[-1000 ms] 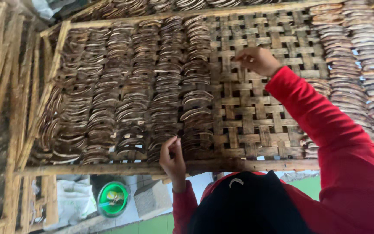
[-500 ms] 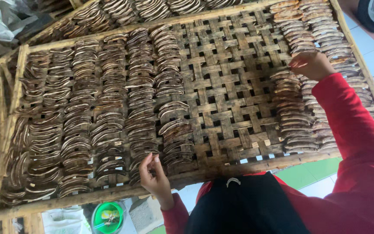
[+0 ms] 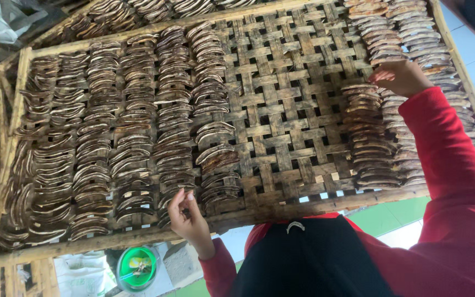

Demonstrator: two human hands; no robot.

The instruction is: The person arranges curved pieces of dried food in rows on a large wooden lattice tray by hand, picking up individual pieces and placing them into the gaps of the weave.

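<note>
On woven tray (image 3: 281, 132), dried slices (image 3: 369, 137) — between both hands, touching each.

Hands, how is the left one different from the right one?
The left hand is close by, at the near edge of the tray, fingertips on a dark slice. The right hand is stretched far out over the browner rows. Both are bare with red sleeves.

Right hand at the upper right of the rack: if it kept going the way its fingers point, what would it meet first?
Probably the column of dried slices just beyond the right hand; depth is unclear.
</note>
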